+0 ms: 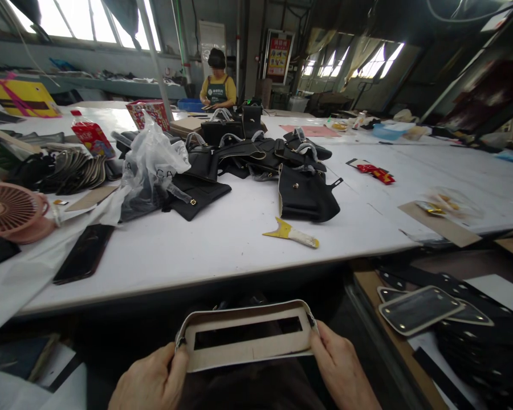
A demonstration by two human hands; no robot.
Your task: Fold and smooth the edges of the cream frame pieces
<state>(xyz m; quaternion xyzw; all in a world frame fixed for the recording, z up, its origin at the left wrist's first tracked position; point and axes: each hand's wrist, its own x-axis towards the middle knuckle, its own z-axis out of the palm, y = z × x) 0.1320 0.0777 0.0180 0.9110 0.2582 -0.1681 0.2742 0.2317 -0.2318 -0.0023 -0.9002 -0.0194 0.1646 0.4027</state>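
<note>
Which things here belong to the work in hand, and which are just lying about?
Likely part of the work:
pale-lined piece, held by left hand and right hand
black bags
pale-edged dark panels

Apparently just lying about:
pink fan
dark phone
red-capped pack
red packets

- Our left hand [151,378] pinches firmly, fingers bent.
- Our right hand [344,364] pinches likewise, its fingertips angled toward the left hand.
- We hold both apart, roughly level.
</note>
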